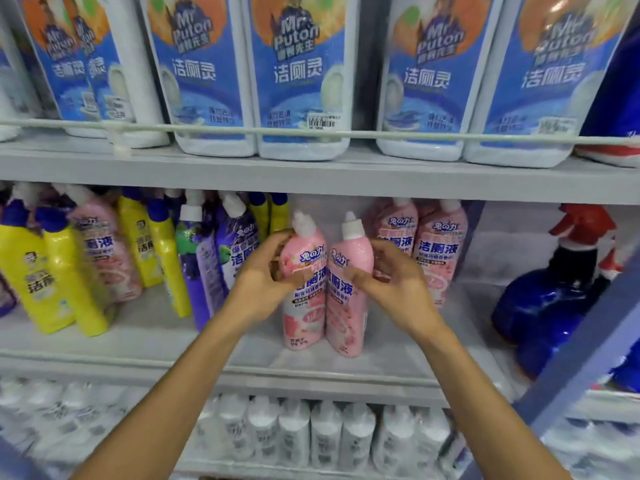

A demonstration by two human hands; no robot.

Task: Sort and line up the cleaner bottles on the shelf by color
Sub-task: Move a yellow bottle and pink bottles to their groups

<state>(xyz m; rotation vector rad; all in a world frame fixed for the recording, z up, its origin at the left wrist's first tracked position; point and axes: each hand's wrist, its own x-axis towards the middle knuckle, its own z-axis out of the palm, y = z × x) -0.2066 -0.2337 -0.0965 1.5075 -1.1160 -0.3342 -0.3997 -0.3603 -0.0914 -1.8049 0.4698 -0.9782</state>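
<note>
On the middle shelf (pixel 156 327) the left hand (pixel 263 282) wraps the left pink bottle (pixel 304 320) and the right hand (pixel 398 285) clasps the right pink bottle (pixel 348 323), both upright and touching, while the rear pink pair (pixel 440 244) stands at two o'clock, nearer the right hand.
</note>
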